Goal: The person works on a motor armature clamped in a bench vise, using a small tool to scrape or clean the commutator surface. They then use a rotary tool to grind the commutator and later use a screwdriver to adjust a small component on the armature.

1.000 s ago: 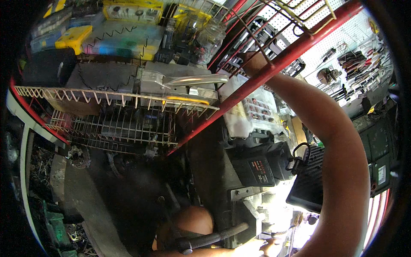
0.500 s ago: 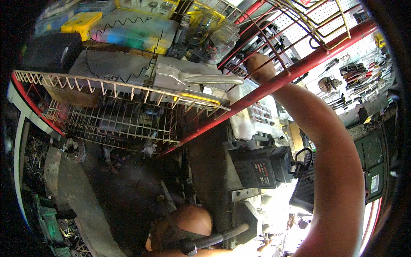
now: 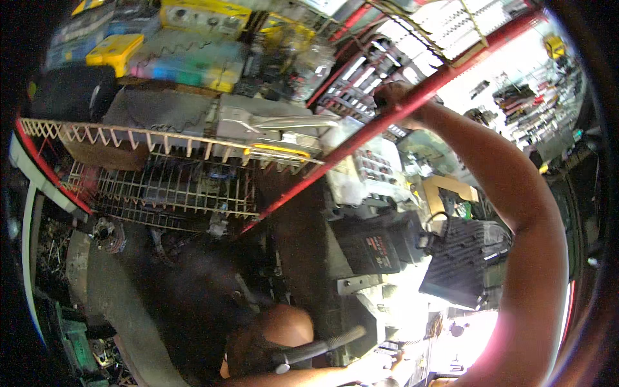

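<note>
My right hand [image 3: 396, 103] reaches up beside a red bar [image 3: 445, 80] of the wire rack, which partly crosses it. Its fingers look curled, but motion blur and the bar hide what is in them. Right behind it, rows of dark tools fill an open tool case [image 3: 353, 90]. My left forearm [image 3: 309, 377] runs along the lower edge to the right, into strong glare. There my left hand [image 3: 401, 369] is washed out, and its fingers are indistinct. Above that forearm lies a dark rod [image 3: 319, 347] with a paler end.
A wire shelf [image 3: 193, 145] at the left carries boxes and a metal, stapler-like tool [image 3: 277, 122]. A black box-shaped battery [image 3: 377, 245] and a finned black panel [image 3: 458, 261] stand right of centre. Hand tools [image 3: 516, 97] hang at the far right. My bent knee [image 3: 290, 324] shows low down.
The view has shifted and blurred. My right hand has come out from behind the wire bars toward the red bar, uncovering more of the tool case. My left forearm stays low.
</note>
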{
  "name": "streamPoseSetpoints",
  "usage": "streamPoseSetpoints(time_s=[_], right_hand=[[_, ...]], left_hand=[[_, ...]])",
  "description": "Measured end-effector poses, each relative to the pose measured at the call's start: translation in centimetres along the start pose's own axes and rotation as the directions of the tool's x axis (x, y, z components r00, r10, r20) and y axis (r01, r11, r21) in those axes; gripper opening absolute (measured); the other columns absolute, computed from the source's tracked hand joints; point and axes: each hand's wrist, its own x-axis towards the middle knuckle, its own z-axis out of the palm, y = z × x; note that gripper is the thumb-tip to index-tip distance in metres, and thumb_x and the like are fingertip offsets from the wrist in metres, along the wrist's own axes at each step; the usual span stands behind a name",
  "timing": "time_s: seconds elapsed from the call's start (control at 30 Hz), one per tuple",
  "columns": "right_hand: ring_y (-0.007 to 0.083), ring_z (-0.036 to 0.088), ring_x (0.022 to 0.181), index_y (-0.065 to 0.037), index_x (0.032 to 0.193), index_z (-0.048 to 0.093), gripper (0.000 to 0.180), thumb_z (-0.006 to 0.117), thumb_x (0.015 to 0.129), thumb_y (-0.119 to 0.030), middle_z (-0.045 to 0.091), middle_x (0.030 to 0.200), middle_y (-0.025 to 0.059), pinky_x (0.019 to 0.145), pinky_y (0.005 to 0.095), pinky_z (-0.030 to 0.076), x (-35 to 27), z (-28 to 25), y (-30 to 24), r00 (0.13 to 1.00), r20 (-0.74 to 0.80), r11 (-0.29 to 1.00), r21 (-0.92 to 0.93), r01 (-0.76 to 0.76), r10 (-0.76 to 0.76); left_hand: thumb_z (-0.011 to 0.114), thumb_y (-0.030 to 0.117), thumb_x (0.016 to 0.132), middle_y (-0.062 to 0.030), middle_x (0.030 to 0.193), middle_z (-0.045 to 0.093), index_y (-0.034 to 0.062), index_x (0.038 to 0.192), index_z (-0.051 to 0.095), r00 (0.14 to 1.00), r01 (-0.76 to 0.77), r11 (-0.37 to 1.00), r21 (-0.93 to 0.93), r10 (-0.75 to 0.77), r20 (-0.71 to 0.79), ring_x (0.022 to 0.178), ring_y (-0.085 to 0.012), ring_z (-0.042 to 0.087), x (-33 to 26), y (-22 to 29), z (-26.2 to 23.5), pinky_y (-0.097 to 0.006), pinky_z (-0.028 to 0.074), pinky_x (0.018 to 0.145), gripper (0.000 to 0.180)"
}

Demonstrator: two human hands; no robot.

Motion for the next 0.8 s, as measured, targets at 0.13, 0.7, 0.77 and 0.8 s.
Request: streamPoseSetpoints(time_s=[0.13, 0.7, 0.77, 0.8], right_hand=[[0.0263, 0.065, 0.084, -0.004, 0.101, 0.067, 0.014, 0.073, 0.098, -0.016, 0.067, 0.089, 0.011, 0.079, 0.0428, 0.053, -12.8, -12.1, -7.2, 0.979, 0.04, 0.971, 0.126, -0.202, 0.199], [0.0101, 0.062, 0.069, -0.002, 0.131, 0.059, 0.026, 0.063, 0.106, -0.01, 0.07, 0.105, 0.0089, 0.049, 0.0241, 0.045, -52.6, 5.2, -27.2, 0.555, 0.529, -0.671, 0.738, 0.072, 0.642], [0.0109, 0.062, 0.069, -0.003, 0.129, 0.063, 0.028, 0.066, 0.104, -0.012, 0.07, 0.102, 0.0088, 0.053, 0.0287, 0.048, -55.8, 6.9, -27.7, 0.422, 0.442, -0.518, 0.852, 0.08, 0.792], [0.0131, 0.065, 0.075, -0.001, 0.131, 0.064, 0.031, 0.068, 0.103, -0.014, 0.072, 0.11, 0.0126, 0.06, 0.0303, 0.053, -57.7, 7.8, -27.9, 0.386, 0.474, -0.576, 0.789, 0.213, 0.792]], left_hand=[[0.07, 0.041, 0.099, -0.0155, 0.091, 0.073, 0.0053, 0.095, 0.072, 0.972, -0.111, 0.993, 0.038, 0.117, -0.205, 0.086, -0.0332, 0.07, -1.3, 0.7, 0.0, -0.046, 0.056, 0.079, 0.036], [0.085, 0.031, 0.096, 0.0032, 0.086, 0.063, 0.0094, 0.106, 0.062, 0.9, 0.318, 0.909, -0.268, -0.379, -0.216, 0.072, -0.0074, 0.058, -3.4, 4.8, 0.0, -0.026, 0.049, 0.063, 0.033], [0.086, 0.03, 0.095, 0.0023, 0.086, 0.064, 0.0087, 0.109, 0.062, 0.873, 0.383, 0.899, -0.215, -0.428, -0.235, 0.075, -0.0086, 0.061, -3.8, 4.7, 0.2, -0.027, 0.051, 0.066, 0.035], [0.085, 0.026, 0.096, 0.0029, 0.087, 0.064, 0.0086, 0.111, 0.063, 0.894, 0.324, 0.919, -0.225, -0.375, -0.244, 0.074, -0.0072, 0.061, -4.0, 4.8, 0.3, -0.026, 0.051, 0.066, 0.032]])
